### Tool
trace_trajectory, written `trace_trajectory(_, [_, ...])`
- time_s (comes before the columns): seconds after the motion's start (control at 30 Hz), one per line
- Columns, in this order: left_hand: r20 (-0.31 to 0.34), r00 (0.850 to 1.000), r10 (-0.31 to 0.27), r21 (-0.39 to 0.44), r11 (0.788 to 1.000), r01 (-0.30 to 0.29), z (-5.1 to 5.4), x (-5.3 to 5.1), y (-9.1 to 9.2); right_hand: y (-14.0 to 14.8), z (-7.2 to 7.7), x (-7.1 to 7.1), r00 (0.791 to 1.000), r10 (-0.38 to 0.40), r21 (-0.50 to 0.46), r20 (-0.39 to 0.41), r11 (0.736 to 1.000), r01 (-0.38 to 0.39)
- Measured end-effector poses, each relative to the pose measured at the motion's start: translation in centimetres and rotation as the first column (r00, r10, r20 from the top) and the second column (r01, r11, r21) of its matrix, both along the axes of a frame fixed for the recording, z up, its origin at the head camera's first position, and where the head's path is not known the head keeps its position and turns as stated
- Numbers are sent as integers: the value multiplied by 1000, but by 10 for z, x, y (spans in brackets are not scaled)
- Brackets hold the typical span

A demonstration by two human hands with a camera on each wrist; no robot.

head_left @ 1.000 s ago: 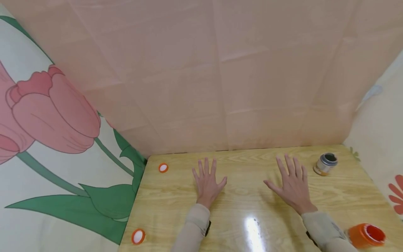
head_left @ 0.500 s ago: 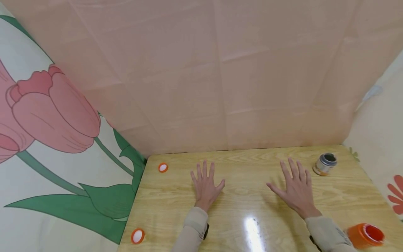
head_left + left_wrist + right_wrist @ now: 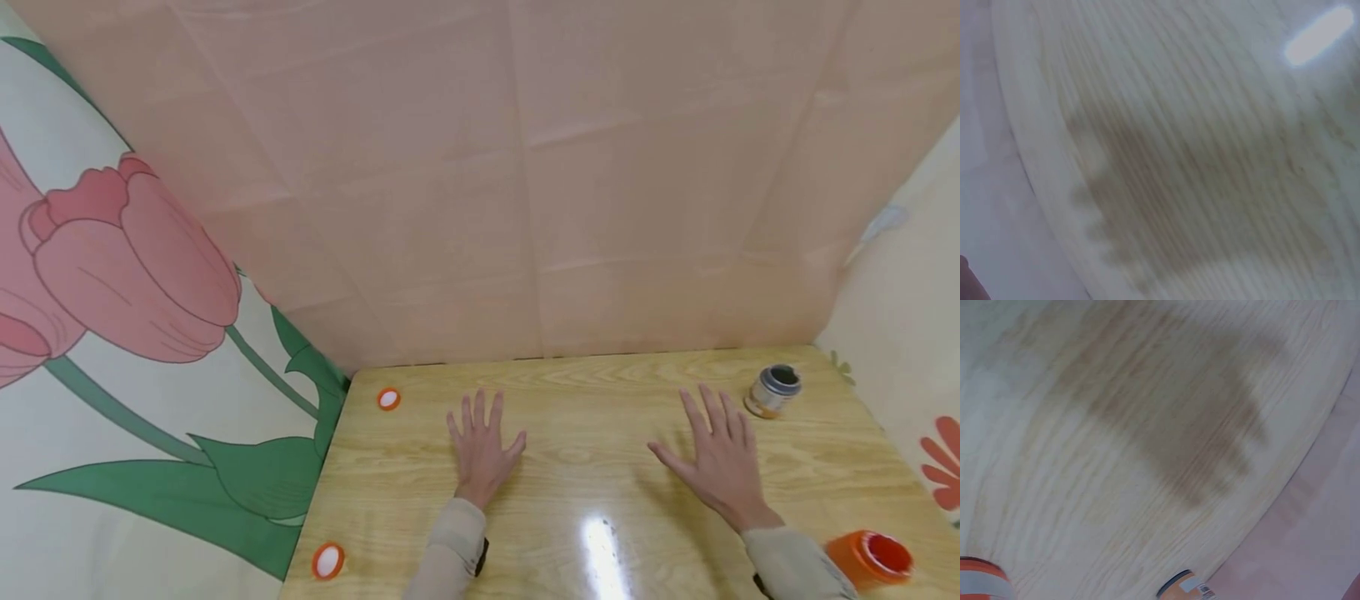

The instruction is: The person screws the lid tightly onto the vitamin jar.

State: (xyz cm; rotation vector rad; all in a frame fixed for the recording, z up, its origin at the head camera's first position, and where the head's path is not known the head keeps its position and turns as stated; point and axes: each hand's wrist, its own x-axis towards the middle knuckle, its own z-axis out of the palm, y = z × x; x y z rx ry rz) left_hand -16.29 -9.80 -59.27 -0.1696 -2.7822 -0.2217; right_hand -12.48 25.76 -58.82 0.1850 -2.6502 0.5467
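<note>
In the head view my left hand [image 3: 483, 457] hovers palm down over the wooden table [image 3: 577, 467], fingers spread and holding nothing. My right hand [image 3: 720, 471] is likewise spread above the table, further right. Both cast shadows on the wood; in the left wrist view only a fingertip [image 3: 971, 281] shows. Nearest the right hand is a small jar with a dark grey rim [image 3: 772, 393], just beyond its fingertips to the right. An orange jar with a red top or inside [image 3: 862, 560] stands beside the right sleeve, partly hidden by it.
Two round orange-rimmed white discs [image 3: 388, 399] lie along the table's left side, one far and one near. A pinkish sheet [image 3: 525, 208] covers the wall behind the table. A tulip-printed wall [image 3: 135, 283] borders the left, a pale one [image 3: 892, 333] the right.
My left hand has drifted left and slightly toward me. My right hand has shifted right and a little nearer. The jars and discs stay in place.
</note>
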Motion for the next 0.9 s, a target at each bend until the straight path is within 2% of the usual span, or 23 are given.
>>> trace_trajectory(0.23, [33,999,12,1,1000,-12,-6,5,-10,10,-5,10,999,-20,-4,35,1000,20])
trace_trajectory(0.5, [1,1000,15,9,1000,-15,-17,14,-15,20,-6,17,1000,-29,-36,-5,999,28])
trace_trajectory(0.9, [49,999,22,30,999,-23,-24,22,-17,37,-8,27,997,-62,-46,-43,997,60])
